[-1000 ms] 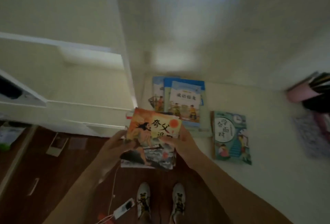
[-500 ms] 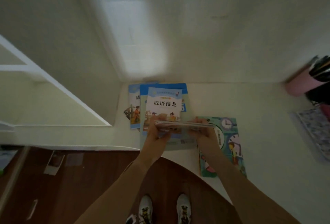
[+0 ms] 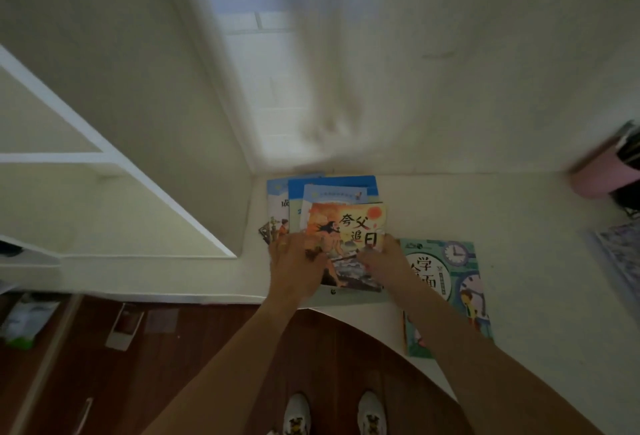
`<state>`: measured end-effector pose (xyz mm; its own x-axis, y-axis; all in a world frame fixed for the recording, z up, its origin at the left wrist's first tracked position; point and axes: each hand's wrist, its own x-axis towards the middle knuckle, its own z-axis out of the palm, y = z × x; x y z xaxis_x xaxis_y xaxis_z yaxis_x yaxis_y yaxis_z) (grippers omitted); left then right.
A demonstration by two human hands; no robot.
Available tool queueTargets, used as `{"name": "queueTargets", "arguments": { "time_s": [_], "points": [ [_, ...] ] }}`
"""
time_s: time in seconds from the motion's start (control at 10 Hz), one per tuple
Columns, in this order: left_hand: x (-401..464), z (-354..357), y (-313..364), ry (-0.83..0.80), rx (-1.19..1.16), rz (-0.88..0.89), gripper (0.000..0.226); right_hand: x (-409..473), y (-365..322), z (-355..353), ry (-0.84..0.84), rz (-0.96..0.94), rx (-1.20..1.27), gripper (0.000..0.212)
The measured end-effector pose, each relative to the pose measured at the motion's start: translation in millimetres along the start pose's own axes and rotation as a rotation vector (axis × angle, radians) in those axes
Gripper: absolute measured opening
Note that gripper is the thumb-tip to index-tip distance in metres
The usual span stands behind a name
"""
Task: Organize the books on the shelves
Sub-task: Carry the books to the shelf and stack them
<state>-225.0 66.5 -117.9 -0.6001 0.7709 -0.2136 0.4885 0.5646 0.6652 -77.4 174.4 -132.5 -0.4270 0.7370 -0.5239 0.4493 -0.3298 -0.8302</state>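
Laid flat now on the blue books (image 3: 332,188), the orange picture book (image 3: 349,233) is pressed down by the left hand (image 3: 296,266) and right hand (image 3: 384,261), fingers spread.

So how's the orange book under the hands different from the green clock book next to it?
The orange book lies on top of a stack of blue books; the green clock book lies alone on the white surface. Both the left hand and right hand rest on the orange book; only the right forearm crosses above the green one. The orange cover shows a running figure, the green one clocks. Both lie flat, cover up.
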Motion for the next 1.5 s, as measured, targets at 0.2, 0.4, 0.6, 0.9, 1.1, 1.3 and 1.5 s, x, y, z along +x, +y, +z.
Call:
{"name": "queueTargets", "arguments": {
  "time_s": [0.2, 0.4, 0.6, 0.9, 1.1, 1.3, 1.5],
  "points": [
    [-62, -92, 74, 0.024, -0.718, 0.004, 0.052, -131, -76, -33, -0.005, -0.430, 0.058, 0.035],
    [-151, -219, 186, 0.125, -0.792, 0.558, 0.014, -252, -192, -59, 0.182, -0.807, 0.133, 0.049],
    [-202, -321, 264, 0.189, -0.791, 0.844, 0.025, -344, -297, -70, 0.228, -1.157, 0.228, 0.058],
    [-201, -391, 375, 0.375, -0.350, 0.762, 0.035, -404, -417, -133, 0.386, -0.941, 0.317, 0.022],
    [-140, -413, 500, 0.239, -0.589, 0.551, 0.017, -393, -545, -222, 0.619, -0.738, 0.008, 0.029],
    [-94, -375, 520, 0.202, -0.324, 0.388, 0.027, -321, -572, -259, 0.506, -0.471, -0.296, 0.019],
    [-70, -367, 515, 0.136, -0.566, 0.379, 0.025, -277, -545, -277, 0.523, -0.483, -0.212, 0.023]
  ]
}}
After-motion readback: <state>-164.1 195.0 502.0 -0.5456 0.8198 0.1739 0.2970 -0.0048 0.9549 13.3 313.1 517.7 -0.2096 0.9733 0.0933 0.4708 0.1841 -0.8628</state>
